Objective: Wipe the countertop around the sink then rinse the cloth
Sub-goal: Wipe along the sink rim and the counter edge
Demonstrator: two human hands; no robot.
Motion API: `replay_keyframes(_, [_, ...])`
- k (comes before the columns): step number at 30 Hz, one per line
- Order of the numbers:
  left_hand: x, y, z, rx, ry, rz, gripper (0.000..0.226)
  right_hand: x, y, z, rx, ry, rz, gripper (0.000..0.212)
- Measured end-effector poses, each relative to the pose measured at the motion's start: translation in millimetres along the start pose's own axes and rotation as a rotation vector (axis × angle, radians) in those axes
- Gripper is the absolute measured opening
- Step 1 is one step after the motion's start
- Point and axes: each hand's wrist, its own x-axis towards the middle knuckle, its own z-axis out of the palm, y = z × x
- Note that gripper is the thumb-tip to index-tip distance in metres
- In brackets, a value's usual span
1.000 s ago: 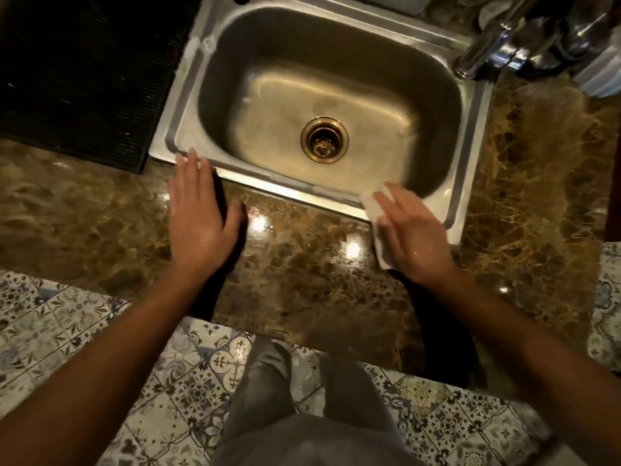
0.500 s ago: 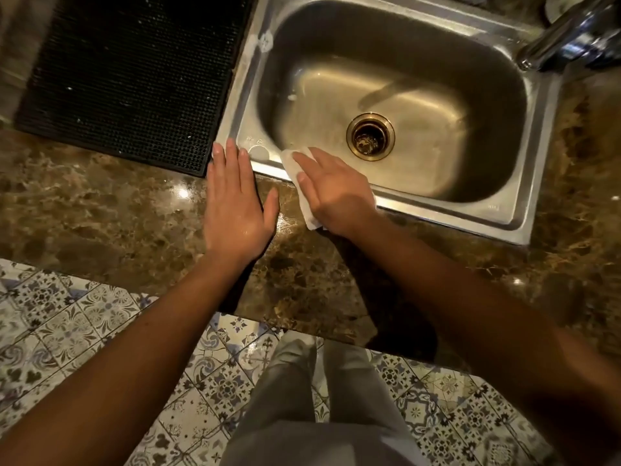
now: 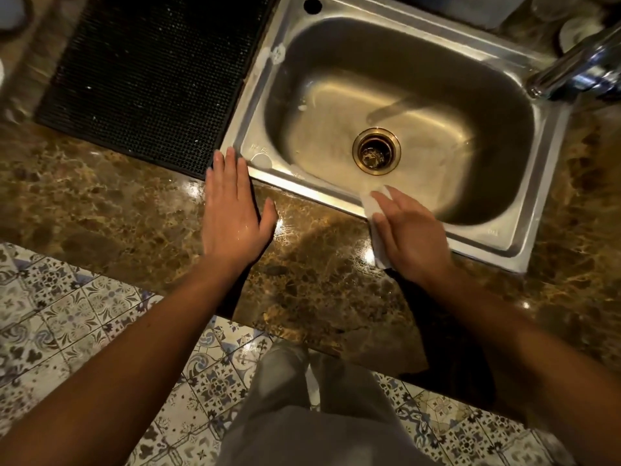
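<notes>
The right hand (image 3: pixel 411 235) pressed flat-fingered on the white cloth (image 3: pixel 373 205), lying across the steel sink's near rim (image 3: pixel 302 186); the left hand (image 3: pixel 232 210), open, rested on the brown marble counter (image 3: pixel 319 280).

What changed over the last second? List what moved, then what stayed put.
The right hand, pressing the white cloth, swept left along the front rim of the sink to near the left hand, then slid back right toward the middle of the rim. The left hand stayed flat on the countertop at the sink's corner. Nothing was picked up or released.
</notes>
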Motion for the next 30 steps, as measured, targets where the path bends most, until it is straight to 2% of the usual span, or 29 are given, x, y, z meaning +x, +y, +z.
replay_keyframes(6, [2,-3,1,0.080,0.026,0.010,0.075,78,-88,23,0.079,0.004,-0.058,0.046])
replay_keyframes(8, [1,-6,2,0.024,0.039,0.032,0.073,103,-108,25,0.084,-0.034,-0.029,0.044])
replay_keyframes(10, [-3,-14,-1,-0.111,0.053,0.047,0.068,118,-113,27,0.140,-0.088,0.032,0.044])
replay_keyframes(12, [-2,-24,-8,-0.213,0.065,0.054,0.061,113,-110,29,0.135,-0.037,-0.033,0.041])
replay_keyframes(14, [9,-38,-18,-0.194,0.075,0.073,0.058,96,-102,30,0.059,0.016,-0.092,0.044])
replay_keyframes(20, [73,-86,-31,-0.014,0.009,0.071,0.063,51,-95,37,-0.027,0.107,0.028,0.051])
replay_keyframes(25, [89,-101,-27,0.069,-0.049,0.119,0.065,111,-161,47,-0.025,0.115,0.063,0.055])
replay_keyframes(30, [89,-100,-23,0.130,-0.067,0.117,0.065,158,-197,47,0.049,0.113,0.346,0.057])
